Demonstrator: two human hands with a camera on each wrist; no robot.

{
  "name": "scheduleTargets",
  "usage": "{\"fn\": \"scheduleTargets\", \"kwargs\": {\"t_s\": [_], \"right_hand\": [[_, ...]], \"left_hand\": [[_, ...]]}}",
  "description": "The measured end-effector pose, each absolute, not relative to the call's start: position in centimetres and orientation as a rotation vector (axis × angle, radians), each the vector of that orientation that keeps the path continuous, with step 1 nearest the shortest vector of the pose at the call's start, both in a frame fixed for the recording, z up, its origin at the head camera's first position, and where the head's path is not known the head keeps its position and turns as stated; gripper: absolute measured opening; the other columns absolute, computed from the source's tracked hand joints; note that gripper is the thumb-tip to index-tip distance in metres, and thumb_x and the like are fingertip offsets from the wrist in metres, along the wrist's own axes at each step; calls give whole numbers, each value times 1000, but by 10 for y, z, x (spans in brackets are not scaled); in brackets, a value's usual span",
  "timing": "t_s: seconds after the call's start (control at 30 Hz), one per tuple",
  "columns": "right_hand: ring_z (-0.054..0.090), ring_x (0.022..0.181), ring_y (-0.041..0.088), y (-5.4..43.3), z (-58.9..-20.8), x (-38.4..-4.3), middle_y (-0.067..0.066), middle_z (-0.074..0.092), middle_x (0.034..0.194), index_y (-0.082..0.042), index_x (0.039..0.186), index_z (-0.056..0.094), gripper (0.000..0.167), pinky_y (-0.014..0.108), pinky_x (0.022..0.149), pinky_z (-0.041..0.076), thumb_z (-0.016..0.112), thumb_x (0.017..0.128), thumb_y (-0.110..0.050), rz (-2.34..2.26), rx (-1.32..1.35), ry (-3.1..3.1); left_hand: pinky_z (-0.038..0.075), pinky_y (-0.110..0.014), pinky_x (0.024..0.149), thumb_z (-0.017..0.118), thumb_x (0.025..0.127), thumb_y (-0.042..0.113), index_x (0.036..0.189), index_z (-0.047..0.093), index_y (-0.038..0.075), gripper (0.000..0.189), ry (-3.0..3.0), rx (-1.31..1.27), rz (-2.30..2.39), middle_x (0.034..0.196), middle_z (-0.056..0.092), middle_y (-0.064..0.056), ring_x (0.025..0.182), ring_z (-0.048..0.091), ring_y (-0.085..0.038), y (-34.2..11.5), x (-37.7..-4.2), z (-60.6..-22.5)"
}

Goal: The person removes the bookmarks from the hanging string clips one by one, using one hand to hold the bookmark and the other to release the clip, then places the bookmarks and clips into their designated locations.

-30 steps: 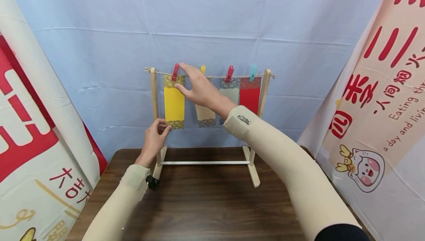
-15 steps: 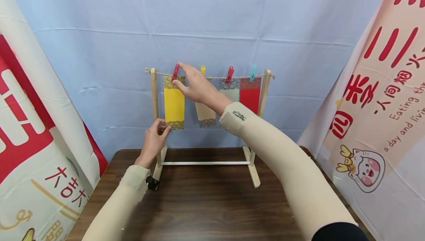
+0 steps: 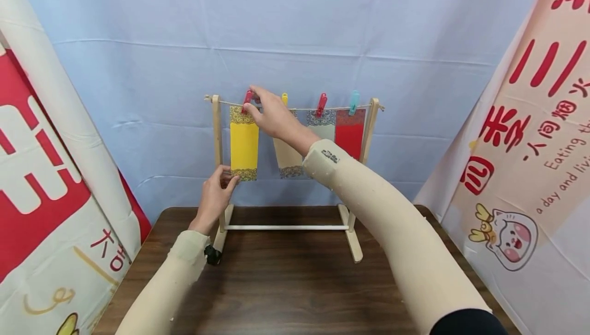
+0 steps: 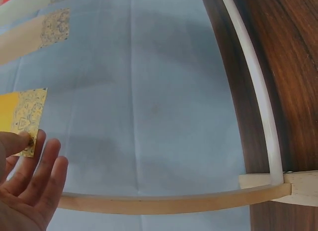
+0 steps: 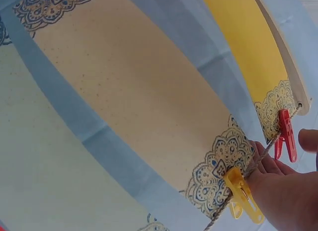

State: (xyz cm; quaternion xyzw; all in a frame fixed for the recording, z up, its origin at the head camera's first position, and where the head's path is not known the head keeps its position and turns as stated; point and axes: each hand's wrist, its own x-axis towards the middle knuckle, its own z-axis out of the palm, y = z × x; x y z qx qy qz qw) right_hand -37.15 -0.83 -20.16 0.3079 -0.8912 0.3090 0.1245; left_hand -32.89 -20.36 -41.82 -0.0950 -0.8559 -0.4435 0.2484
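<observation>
A yellow paper card (image 3: 244, 145) with patterned ends hangs from a cord at the left, under a red clothespin (image 5: 284, 134). My left hand (image 3: 215, 195) pinches its lower left corner between thumb and fingers, as the left wrist view also shows. Up at the clothespin is my right hand (image 3: 274, 114), its thumb and forefinger on either side of it. In the right wrist view a small gap shows between the thumb (image 5: 309, 140) and the clothespin, while the other fingers lie partly hidden behind the cord.
A wooden rack (image 3: 216, 135) on a brown table (image 3: 286, 284) carries the cord. Beige (image 5: 134, 87), grey (image 3: 321, 130) and red (image 3: 349, 138) cards hang from it by yellow (image 5: 242, 191), red (image 3: 321, 104) and blue (image 3: 354, 103) clothespins. Cloth stands behind.
My right hand has moved slightly left and closer in to the red clothespin, its thumb now overlapping it in the head view. The left hand stays at the card's corner.
</observation>
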Motion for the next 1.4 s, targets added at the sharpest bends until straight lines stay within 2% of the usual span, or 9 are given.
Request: {"fn": "scheduleTargets", "kwargs": {"t_s": [0.27,0.53,1.4], "right_hand": [[61,137,23,-10,-203,-374,12,66,145,-3,160,45,52,35,113,51,54,115,-27,961,886,-2514],[68,121,21,-13,-201,-373,10,73,128,-2,143,62,36,32,102,55,54,115,-24,1026,894,-2427],[71,101,19,-12,-203,-369,9,75,109,-3,117,71,13,27,93,56,66,108,-11,1182,947,-2159]], "left_hand": [[62,-50,86,68,108,20,128,64,7,24,-2321,-257,-1209,107,77,-14,96,75,-31,-204,-329,-421],[63,-51,86,68,108,21,129,63,7,25,-2318,-256,-1202,109,78,-16,97,76,-32,-204,-330,-420],[62,-52,86,67,109,19,133,62,4,28,-2277,-278,-1235,108,79,-14,97,76,-32,-205,-330,-421]]}}
